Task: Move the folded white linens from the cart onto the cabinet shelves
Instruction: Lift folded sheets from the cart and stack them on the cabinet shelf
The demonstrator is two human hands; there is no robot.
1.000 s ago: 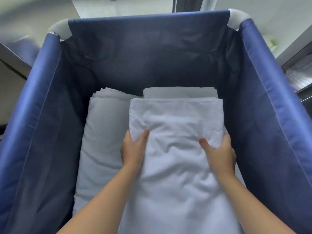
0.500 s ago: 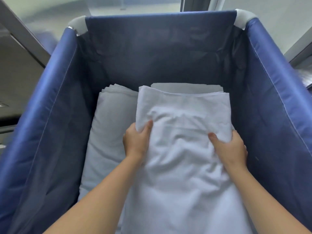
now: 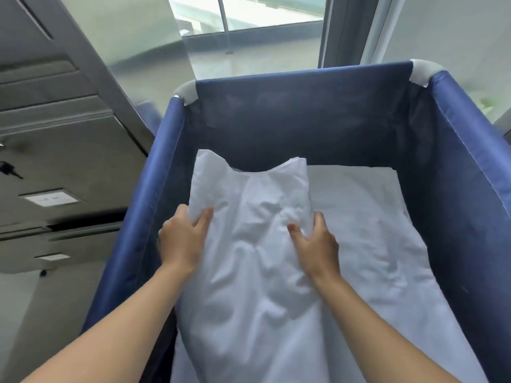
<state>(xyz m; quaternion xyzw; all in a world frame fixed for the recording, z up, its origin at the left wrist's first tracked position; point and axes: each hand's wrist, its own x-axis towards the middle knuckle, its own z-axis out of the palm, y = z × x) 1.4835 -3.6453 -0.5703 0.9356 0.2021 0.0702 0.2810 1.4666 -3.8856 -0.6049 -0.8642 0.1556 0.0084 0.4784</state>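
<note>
We pinch the top folded linen (image 3: pixel 257 244), lifted over the stack inside the blue cart (image 3: pixel 470 167), thumbs above and fingers beneath at both side edges, left hand (image 3: pixel 182 239) and right hand (image 3: pixel 315 241); it looks light, limp, sagging mid-span, so support underneath seems wise.

- One view only, worn on the person's head, looking forward and steeply down into the blue cart (image 3: pixel 456 150).
- It sits close above the cart; cabinet (image 3: pixel 63 150) at left, window (image 3: pixel 249 12) far.
</note>
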